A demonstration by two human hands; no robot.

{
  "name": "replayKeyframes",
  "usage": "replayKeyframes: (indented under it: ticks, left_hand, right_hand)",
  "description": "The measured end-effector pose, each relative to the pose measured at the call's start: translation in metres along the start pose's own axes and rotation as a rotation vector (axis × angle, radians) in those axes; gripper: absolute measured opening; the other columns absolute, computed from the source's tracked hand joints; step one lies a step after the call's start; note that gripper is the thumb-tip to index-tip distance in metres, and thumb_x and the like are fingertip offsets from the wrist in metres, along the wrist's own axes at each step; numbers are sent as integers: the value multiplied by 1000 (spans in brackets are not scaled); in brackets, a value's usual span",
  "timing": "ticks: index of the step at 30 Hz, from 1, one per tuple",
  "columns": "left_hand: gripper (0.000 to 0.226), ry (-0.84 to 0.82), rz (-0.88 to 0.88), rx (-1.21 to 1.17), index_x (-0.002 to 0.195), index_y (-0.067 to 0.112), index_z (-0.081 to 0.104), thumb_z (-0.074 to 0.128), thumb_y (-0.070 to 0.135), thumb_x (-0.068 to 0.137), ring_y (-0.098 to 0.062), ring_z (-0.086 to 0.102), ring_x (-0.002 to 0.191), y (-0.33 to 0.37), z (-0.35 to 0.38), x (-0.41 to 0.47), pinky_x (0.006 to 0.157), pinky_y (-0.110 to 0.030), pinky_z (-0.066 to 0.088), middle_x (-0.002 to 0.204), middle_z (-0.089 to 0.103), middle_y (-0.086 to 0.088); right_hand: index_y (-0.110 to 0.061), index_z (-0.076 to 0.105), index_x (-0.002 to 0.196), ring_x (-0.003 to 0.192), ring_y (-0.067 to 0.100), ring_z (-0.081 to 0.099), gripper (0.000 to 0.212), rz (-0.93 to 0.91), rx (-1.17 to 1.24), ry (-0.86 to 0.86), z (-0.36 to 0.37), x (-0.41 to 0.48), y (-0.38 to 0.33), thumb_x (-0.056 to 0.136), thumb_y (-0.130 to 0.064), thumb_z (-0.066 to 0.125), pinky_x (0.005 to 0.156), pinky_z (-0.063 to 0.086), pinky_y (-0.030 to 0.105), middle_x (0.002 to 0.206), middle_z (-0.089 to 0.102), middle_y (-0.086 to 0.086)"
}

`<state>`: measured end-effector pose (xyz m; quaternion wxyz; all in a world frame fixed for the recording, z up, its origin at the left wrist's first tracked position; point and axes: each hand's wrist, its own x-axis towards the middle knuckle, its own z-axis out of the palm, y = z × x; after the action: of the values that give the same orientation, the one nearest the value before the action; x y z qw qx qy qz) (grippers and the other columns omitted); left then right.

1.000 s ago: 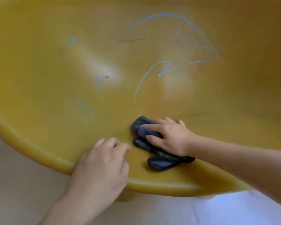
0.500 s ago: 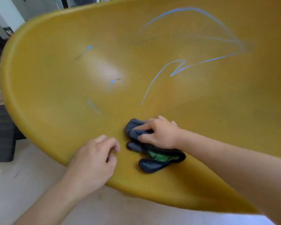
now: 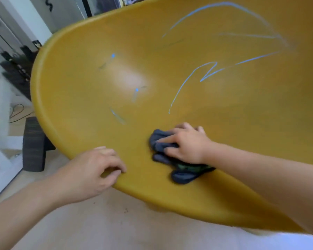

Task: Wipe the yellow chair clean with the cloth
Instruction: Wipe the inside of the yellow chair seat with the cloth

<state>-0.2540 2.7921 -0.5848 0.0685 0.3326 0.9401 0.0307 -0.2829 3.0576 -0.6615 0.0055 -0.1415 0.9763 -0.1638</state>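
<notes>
The yellow chair fills most of the view, its curved seat shell marked with several blue scribble lines and small blue dots. A crumpled dark blue cloth with a green patch lies on the seat near the front rim. My right hand rests on top of the cloth, its fingers curled over the bundle. My left hand grips the front rim of the chair, fingers curled onto the seat surface, a short way left of the cloth.
A dark block stands on the pale floor under the chair's left rim. White furniture legs, a cable and dark shelving sit at the far left behind it.
The view has pulled back and swung, revealing the chair's left rim and the room behind. My right hand and the cloth stay near the front rim; my left hand still holds the edge.
</notes>
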Motion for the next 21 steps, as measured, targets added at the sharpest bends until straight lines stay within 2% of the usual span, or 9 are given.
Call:
replayKeyframes:
  ticks: [2,4,6,8,12,15,18,20,21]
  left_hand:
    - [31,55,73,32,86,36,71,43,47,84,-3,54,78,-4,2,-5,78,-6,35,84,61,23]
    - [28,137,98,53,83,34,72,47,47,85,-4,51,75,-9,8,-7,70,-20,43,81,61,20]
    - [30,238,86,83,81,34,71,49,54,82,-6,48,75,-16,12,-8,64,-32,43,80,59,18]
    - [33,340,78,50,82,33,70,51,60,79,-7,44,77,-27,14,-9,65,-36,43,81,57,16]
    - [22,486,198,-81,94,22,64,57,40,84,-13,49,83,-34,17,-11,74,-36,44,91,57,9]
    - [19,586,213,-286,99,19,60,55,30,84,-14,50,91,-38,12,-13,81,-24,39,98,54,10]
    - [23,596,247,-427,100,22,58,56,39,84,-5,48,93,-39,6,-15,82,-19,38,99,51,17]
    - [30,533,258,-509,103,29,59,57,49,80,-4,49,91,-41,3,-16,81,-26,40,98,52,22]
    - [37,479,248,-526,106,34,56,56,57,77,-4,50,89,-42,1,-16,80,-30,41,98,54,22]
  right_hand:
    - [-57,49,124,127,27,33,34,350,-166,102,-14,-16,69,91,-54,41,98,30,46,137,44,-3]
    - [-43,54,124,122,32,34,36,660,-254,259,-27,-21,103,93,-51,38,97,33,49,127,46,10]
    - [-30,57,120,120,34,35,36,795,-220,344,-22,-2,93,94,-44,38,96,33,50,120,45,15]
    - [-31,57,119,120,34,35,35,714,-108,327,0,27,43,93,-44,39,95,33,51,121,44,13]
    - [-47,52,129,120,28,38,40,169,252,139,34,64,-97,90,-48,43,97,35,47,124,50,1]
    - [-29,71,106,108,24,52,35,-94,624,57,23,42,-142,87,-42,45,97,39,40,106,61,8]
    - [-14,72,93,97,10,59,20,-82,924,-147,-7,4,-139,90,-19,53,95,44,30,103,66,5]
    - [-17,72,103,97,12,61,21,-17,1034,-372,-32,-12,-133,89,-15,57,94,47,31,106,68,3]
    - [-15,72,110,104,18,62,25,-4,1047,-437,-45,-16,-129,88,-16,59,100,46,38,116,68,8]
